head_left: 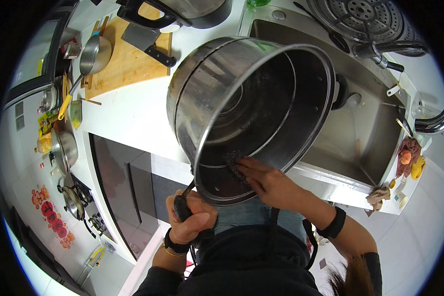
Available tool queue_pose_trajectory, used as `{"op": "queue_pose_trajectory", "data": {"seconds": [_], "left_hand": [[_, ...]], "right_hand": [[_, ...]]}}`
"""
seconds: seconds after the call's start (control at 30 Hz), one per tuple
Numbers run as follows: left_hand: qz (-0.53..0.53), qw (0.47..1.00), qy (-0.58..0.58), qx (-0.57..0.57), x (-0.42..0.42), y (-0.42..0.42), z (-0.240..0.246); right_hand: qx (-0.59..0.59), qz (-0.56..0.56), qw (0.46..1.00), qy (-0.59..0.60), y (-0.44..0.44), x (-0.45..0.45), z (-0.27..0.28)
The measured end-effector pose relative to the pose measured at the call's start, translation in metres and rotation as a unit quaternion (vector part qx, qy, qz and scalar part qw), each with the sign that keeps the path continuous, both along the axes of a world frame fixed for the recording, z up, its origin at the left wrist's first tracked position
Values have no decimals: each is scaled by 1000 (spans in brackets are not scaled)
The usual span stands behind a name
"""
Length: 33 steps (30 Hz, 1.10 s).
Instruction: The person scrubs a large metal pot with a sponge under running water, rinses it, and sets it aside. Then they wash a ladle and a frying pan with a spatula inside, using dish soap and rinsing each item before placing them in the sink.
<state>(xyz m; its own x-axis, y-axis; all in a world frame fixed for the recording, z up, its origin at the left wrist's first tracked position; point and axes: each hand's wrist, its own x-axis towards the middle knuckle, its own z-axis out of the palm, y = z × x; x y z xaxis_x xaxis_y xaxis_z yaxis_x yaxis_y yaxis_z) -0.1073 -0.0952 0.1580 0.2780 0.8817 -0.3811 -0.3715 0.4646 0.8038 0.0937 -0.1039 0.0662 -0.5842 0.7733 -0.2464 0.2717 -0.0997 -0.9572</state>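
A large stainless steel pot lies tilted on its side at the counter's edge, partly over the sink, its mouth facing me. My left hand is closed around the pot's black side handle, below the rim. My right hand reaches over the lower rim and presses a dark metal scouring pad against the inner wall. Rings and rivets show inside the pot. Its second handle sticks out over the sink.
Right of the pot is the steel sink, with a faucet and a steamer rack behind. A cleaver lies on a wooden cutting board; a ladle is beside it. A cloth lies at the counter's right edge.
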Motion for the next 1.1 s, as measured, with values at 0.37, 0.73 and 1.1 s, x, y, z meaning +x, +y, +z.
{"op": "queue_pose_trajectory", "data": {"seconds": [0.37, 0.73, 1.1], "left_hand": [[-13, 999, 47, 24, -3, 0, -1], [-21, 999, 26, 6, 0, 5, 0], [-23, 999, 43, -1, 16, 2, 3]], "right_hand": [[-4, 44, 998, 41, 14, 12, 19], [258, 78, 879, -393, 32, 68, -77], [-113, 37, 993, -4, 26, -24, -41]]}}
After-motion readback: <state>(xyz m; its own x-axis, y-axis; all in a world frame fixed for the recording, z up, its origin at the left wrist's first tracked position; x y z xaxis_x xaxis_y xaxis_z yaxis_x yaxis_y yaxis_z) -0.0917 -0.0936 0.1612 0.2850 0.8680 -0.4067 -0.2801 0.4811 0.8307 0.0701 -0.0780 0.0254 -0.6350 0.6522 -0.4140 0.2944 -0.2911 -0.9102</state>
